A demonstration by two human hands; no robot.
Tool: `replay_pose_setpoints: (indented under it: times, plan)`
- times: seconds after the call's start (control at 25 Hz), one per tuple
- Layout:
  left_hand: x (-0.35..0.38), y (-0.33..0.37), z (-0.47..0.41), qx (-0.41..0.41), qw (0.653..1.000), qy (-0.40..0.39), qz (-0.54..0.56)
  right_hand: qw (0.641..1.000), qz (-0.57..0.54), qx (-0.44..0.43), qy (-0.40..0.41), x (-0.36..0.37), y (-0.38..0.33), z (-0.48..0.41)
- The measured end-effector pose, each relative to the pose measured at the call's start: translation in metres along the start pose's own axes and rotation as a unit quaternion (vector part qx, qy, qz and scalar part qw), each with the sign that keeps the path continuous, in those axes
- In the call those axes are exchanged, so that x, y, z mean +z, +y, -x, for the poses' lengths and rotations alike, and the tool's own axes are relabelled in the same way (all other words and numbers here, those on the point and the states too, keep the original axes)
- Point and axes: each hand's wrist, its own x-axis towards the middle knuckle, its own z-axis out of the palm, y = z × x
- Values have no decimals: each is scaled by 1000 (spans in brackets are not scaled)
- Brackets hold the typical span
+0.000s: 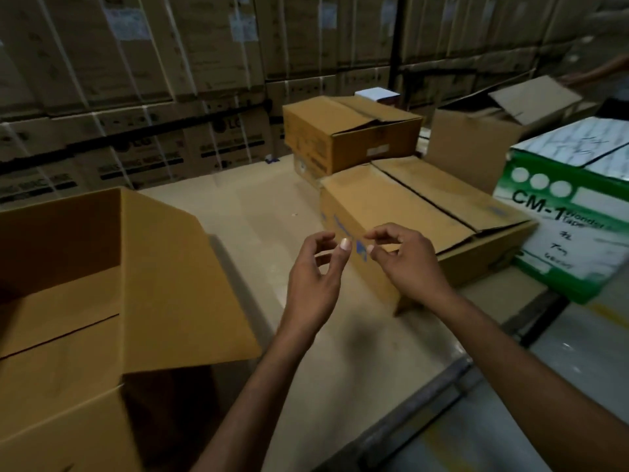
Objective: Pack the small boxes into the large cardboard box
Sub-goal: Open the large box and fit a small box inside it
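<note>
The large open brown cardboard box (102,284) stands at the near left of the pale beige desk (258,212), its flaps raised, the right flap leaning out towards the person's left forearm; what shows of its inside is bare cardboard. The left hand (316,267) hangs in the air to the right of that box, clear of the flap. Its fingers are loosely curled, the thumb tip is up, and I see nothing held in it. The right hand (405,260) hovers just beside it, fingertips close to the left hand's but not touching. Its fingers are also bent and slack, and it holds nothing. Both hands are in front of the near left corner of a flat, closed brown carton with blue print on its side (425,212); whether the right fingertips touch it I cannot tell. Behind that carton sits another closed brown carton (350,131) atop a lower one, with a small white box (376,93) beyond it. To the right stands a green and white carton printed "CM-1" (571,206), and behind it an open brown box with a lifted flap (476,141). A wall of strapped cartons (136,80) fills the background, and another person's arm (599,71) shows, blurred, at the upper right.
</note>
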Motion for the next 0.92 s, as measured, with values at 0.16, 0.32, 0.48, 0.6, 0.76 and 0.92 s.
replay_pose_setpoints:
  times: [0.16,0.32,0.48,0.6,0.76,0.92]
  plan:
    - [97,-22,-50,-42,999,-5,-16,991,96,36,87,-64,89,-60]
    - [174,-45,-92,-55,994,-2,-90,970,215,76,84,-119,169,-118]
    - [218,-62,-122,-86,971,14,-222,937,331,111,-3,-145,222,-162]
    - [228,-71,-128,-69,958,41,-274,919,372,125,-24,-147,246,-171]
    - [222,-82,-122,-104,967,57,-224,906,411,96,-35,-130,245,-161]
    - [214,-83,-121,-120,974,48,-185,915,392,92,19,-134,239,-173]
